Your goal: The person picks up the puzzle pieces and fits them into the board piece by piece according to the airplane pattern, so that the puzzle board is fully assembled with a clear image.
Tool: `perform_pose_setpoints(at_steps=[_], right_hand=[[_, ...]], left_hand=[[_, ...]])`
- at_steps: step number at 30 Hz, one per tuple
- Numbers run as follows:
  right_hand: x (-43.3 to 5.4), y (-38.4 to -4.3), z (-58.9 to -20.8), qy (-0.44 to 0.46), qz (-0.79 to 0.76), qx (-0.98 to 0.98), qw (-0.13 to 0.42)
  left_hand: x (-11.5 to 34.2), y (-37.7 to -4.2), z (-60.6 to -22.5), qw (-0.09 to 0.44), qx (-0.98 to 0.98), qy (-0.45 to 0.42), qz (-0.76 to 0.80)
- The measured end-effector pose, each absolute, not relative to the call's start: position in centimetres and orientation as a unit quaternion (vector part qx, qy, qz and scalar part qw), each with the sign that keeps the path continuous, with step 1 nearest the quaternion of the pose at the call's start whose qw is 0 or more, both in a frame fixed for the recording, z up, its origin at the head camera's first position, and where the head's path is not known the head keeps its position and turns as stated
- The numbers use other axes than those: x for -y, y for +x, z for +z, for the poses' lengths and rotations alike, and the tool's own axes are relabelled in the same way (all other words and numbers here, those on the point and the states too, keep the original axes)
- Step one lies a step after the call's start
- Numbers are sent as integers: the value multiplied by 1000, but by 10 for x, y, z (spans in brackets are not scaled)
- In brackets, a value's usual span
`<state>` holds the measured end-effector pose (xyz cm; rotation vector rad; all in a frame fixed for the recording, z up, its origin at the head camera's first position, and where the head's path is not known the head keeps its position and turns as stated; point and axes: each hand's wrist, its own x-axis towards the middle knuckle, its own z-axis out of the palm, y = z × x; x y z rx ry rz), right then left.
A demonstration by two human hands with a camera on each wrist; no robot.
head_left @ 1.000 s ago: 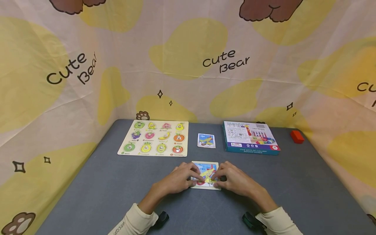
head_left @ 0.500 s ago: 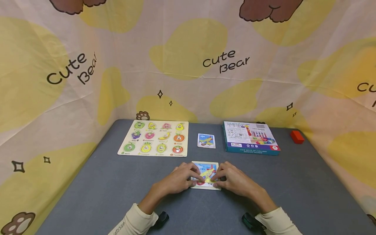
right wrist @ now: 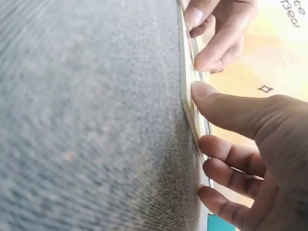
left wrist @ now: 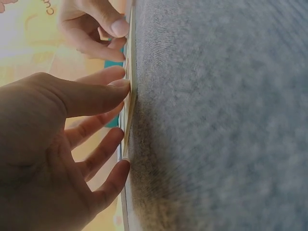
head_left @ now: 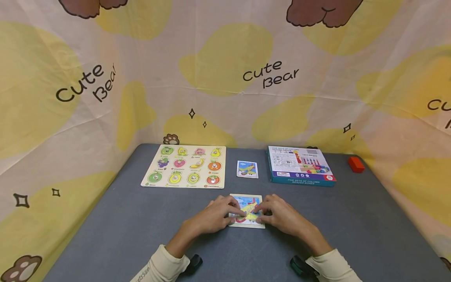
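A small jigsaw puzzle (head_left: 249, 203) with a yellow and red airplane picture lies flat in a pale frame, in the lower middle of the head view. On its left side rest the fingertips of my left hand (head_left: 215, 213), index finger reaching onto the picture, thumb at the lower left edge. My right hand (head_left: 282, 215) touches the right side, index fingertip on the airplane and thumb near the lower right corner. Both wrist views show the thumbs on the board's upper face and the other fingers spread and loosely bent. The hands hide part of the picture.
Behind the puzzle lies a card (head_left: 247, 169) with a matching airplane. A fruit picture board (head_left: 186, 166) is at the back left, and a teal and white box (head_left: 302, 166) at the back right. Farther right sits a red block (head_left: 356, 164). Printed cloth walls (head_left: 225, 105) bound the grey table (head_left: 141, 223).
My right index fingertip and thumb have shifted very slightly away from me on the puzzle. The left hand and the other objects stay in place.
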<state>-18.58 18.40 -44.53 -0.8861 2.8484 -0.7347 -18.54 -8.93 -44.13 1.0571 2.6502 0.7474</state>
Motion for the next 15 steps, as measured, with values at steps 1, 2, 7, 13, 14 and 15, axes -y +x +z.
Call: perform_pose_setpoints(at_steps=[1,2,7,13,14,15], right_hand=[[-184,-186,-445,-289,-237,-927,35],[-184,-186,-445,-287,-237,-927,38],[-194,-188,-440,-267,-242,-930,69],[-229,-186,-428,-232,-223,-944,71],[-237,-186,-426,-228,-214,-947,67],[-246,-185,-424,-223,-204,-951,62]], left_hand=[[90,-186,-441,97,-894,358,251],[90,-186,-441,101,-893,358,252],[94,-191,-445,115,-886,354,276],[98,-188,-439,116,-886,350,283],[99,-188,-438,113,-887,348,282],[102,-187,-436,108,-888,346,282]])
